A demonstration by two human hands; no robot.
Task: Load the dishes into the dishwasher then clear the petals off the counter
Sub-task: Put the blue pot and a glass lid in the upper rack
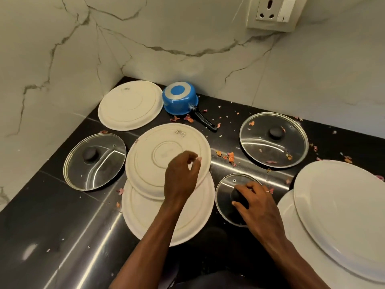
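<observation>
Walls (187, 28): veined pale marble, meeting in the far-left corner.
Counter (41, 226): glossy black, shut in by the walls at far and left; its widest bare stretch is near left.
Right plates (343, 215): two white, face up, stacked askew, running out of view at the right.
Centre plates (158, 155): two, face down, the upper one shifted far over the lower.
Far plate (130, 105): face down in the corner, just beside the saucepan.
Big lids: one glass lid at left (94, 161), one at far right (274, 139), well apart.
Saucepan (180, 100): blue, upside down, handle pointing near-right.
Small lid (227, 188): glass, in the narrow gap between the centre and right plates.
Left hand (180, 176): over the upper centre plate's right edge, fingers curled, tips drawn together; whether they pinch anything I cannot tell.
Right hand (256, 203): fingers curled round the small lid's black knob (239, 197).
Petals (230, 156): scattered pink and orange, mostly mid to far right; some lie on the right lid.
</observation>
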